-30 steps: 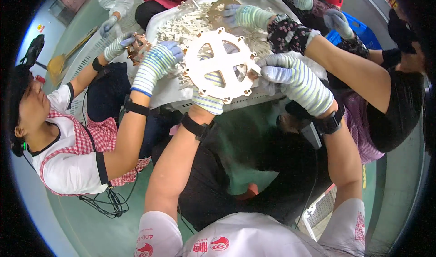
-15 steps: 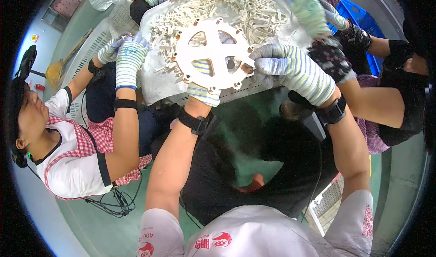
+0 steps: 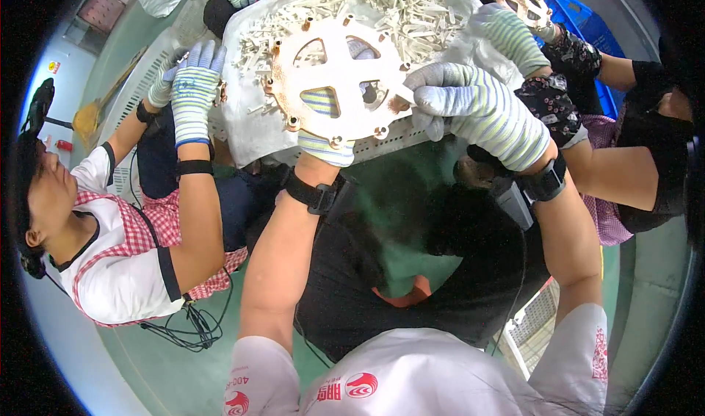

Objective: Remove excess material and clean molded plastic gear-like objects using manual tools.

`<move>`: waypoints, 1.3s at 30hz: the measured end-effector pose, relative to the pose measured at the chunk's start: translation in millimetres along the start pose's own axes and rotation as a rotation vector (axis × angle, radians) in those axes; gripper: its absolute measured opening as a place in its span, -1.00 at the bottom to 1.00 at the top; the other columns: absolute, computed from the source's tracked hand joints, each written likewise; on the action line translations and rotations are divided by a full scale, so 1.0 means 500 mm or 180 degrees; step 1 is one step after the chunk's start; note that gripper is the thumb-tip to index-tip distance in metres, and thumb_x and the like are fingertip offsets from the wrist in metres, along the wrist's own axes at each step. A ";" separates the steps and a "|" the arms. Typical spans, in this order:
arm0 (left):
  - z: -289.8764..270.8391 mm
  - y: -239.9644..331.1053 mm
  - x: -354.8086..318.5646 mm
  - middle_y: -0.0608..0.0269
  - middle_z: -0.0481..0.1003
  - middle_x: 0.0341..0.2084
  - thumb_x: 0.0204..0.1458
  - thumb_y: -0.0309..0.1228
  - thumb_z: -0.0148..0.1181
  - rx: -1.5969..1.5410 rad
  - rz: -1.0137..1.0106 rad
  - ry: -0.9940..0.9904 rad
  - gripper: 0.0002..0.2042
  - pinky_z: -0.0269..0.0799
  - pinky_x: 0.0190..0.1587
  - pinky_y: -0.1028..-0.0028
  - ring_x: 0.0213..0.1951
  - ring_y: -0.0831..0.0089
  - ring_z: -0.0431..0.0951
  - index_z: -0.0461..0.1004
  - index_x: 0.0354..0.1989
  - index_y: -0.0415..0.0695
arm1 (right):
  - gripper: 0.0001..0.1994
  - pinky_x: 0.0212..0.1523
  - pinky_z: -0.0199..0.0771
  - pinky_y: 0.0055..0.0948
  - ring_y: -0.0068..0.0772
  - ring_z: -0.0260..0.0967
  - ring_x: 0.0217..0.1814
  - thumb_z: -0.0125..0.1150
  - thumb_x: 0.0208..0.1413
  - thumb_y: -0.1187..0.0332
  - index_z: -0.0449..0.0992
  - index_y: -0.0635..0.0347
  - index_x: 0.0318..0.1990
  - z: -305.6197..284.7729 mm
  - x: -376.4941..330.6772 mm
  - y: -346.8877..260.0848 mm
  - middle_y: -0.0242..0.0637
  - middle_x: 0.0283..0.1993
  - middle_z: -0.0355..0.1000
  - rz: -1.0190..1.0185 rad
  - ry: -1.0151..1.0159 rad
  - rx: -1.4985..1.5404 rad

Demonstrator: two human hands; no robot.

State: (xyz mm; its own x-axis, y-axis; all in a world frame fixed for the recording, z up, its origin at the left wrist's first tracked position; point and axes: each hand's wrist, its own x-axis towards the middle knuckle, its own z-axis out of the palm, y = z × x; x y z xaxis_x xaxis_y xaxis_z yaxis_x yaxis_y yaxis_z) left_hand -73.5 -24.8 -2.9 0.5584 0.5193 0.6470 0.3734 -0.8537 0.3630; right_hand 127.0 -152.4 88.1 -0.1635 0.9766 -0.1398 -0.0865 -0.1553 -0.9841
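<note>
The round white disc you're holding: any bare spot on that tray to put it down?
Hardly. The tray is heaped with small white sticks from the middle to its far side. Bare surface shows only along the near-left rim, between a co-worker's gloved hand and the left hand under the disc. The right side is crowded by the right hand and another gloved hand.

A small-parts assembly workshop.
Several people in striped knit work gloves (image 3: 192,93) crowd a counter (image 3: 250,133) heaped with small pale plastic pieces (image 3: 411,8), near a blue plastic crate (image 3: 591,38) and a green painted floor (image 3: 158,364).
</note>
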 end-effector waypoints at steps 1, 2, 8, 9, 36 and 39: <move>0.001 -0.001 -0.002 0.00 0.34 0.31 -0.10 0.18 0.36 -0.0001 0.0002 -0.0009 -0.22 0.25 0.32 -0.07 0.26 -0.05 0.38 0.39 0.29 0.05 | -0.68 -0.10 0.57 -0.50 -0.54 0.54 -0.22 0.29 0.30 0.18 0.57 0.24 0.03 0.002 0.002 0.004 -0.40 -0.25 0.59 -0.0086 -0.0003 -0.0031; 0.000 -0.001 -0.004 0.00 0.34 0.31 -0.10 0.18 0.36 -0.0008 0.0004 -0.0014 -0.21 0.25 0.32 -0.07 0.26 -0.05 0.38 0.38 0.30 0.05 | -0.68 -0.09 0.57 -0.50 -0.55 0.54 -0.21 0.29 0.30 0.18 0.57 0.23 0.03 0.004 0.002 0.008 -0.41 -0.25 0.59 -0.0066 0.0038 0.0050; -0.004 -0.007 -0.012 0.00 0.33 0.31 -0.11 0.19 0.36 -0.0011 -0.0023 -0.0019 -0.17 0.24 0.33 -0.06 0.27 -0.04 0.37 0.34 0.32 0.02 | -0.70 -0.08 0.57 -0.52 -0.58 0.54 -0.18 0.30 0.30 0.19 0.59 0.21 0.02 0.007 0.009 0.013 -0.43 -0.23 0.59 -0.0055 0.0023 -0.0036; -0.006 -0.008 -0.012 0.01 0.33 0.31 -0.11 0.20 0.36 -0.0014 -0.0027 0.0002 -0.17 0.24 0.33 -0.06 0.27 -0.04 0.37 0.34 0.33 0.02 | -0.69 -0.09 0.57 -0.52 -0.58 0.54 -0.19 0.31 0.29 0.19 0.60 0.21 0.02 0.010 0.007 0.012 -0.43 -0.23 0.59 -0.0021 0.0052 -0.0027; -0.005 -0.034 -0.024 0.01 0.30 0.34 -0.11 0.26 0.37 -0.0199 0.0060 -0.0038 0.01 0.21 0.37 0.00 0.31 -0.03 0.32 0.16 0.45 -0.08 | -0.78 -0.08 0.54 -0.50 -0.62 0.50 -0.21 0.33 0.25 0.32 0.66 0.28 -0.07 0.031 0.018 0.019 -0.36 -0.25 0.63 -0.0774 0.0141 -0.1246; 0.001 -0.042 -0.023 0.01 0.29 0.34 -0.11 0.27 0.37 -0.0293 0.0148 -0.0100 0.03 0.20 0.37 0.00 0.31 -0.03 0.32 0.14 0.46 -0.10 | -0.80 -0.07 0.55 -0.50 -0.60 0.52 -0.19 0.34 0.23 0.36 0.67 0.29 -0.09 0.033 0.015 0.005 -0.32 -0.24 0.64 -0.0945 0.0123 -0.1553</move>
State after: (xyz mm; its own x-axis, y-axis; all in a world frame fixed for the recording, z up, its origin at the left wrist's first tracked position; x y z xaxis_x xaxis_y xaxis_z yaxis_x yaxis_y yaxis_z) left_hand -87.3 -13.0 -18.3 0.5969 0.4789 0.6438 0.2777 -0.8761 0.3942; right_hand 109.5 -148.1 86.6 -0.1646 0.9740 0.1554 0.3421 0.2042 -0.9172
